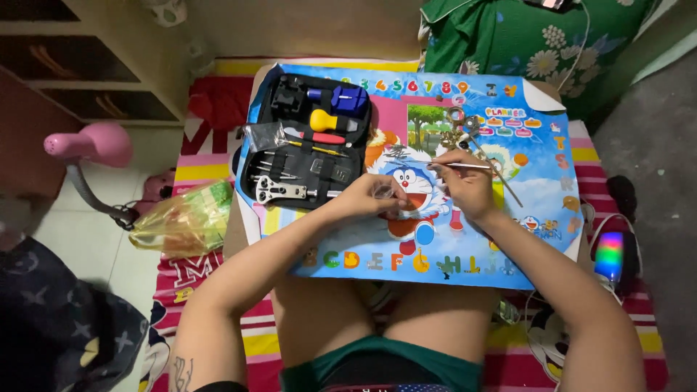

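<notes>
The small clear thing (382,192) under the left hand (367,197) is mostly covered by the fingers, so its kind cannot be told. The right hand (465,185) closes around a thin metal tool (465,166), and its tip is too fine to make out. The tangle of metal parts (457,131) above this hand is too small to separate into pieces. In the black tool case (305,141), the slim tools in the middle row are too small to tell apart. The pink lamp (87,145) has its base hidden behind the yellow plastic bag (185,221). The green flowered cushion (523,43) is cut by the top edge, and the person's body by the bottom edge.
</notes>
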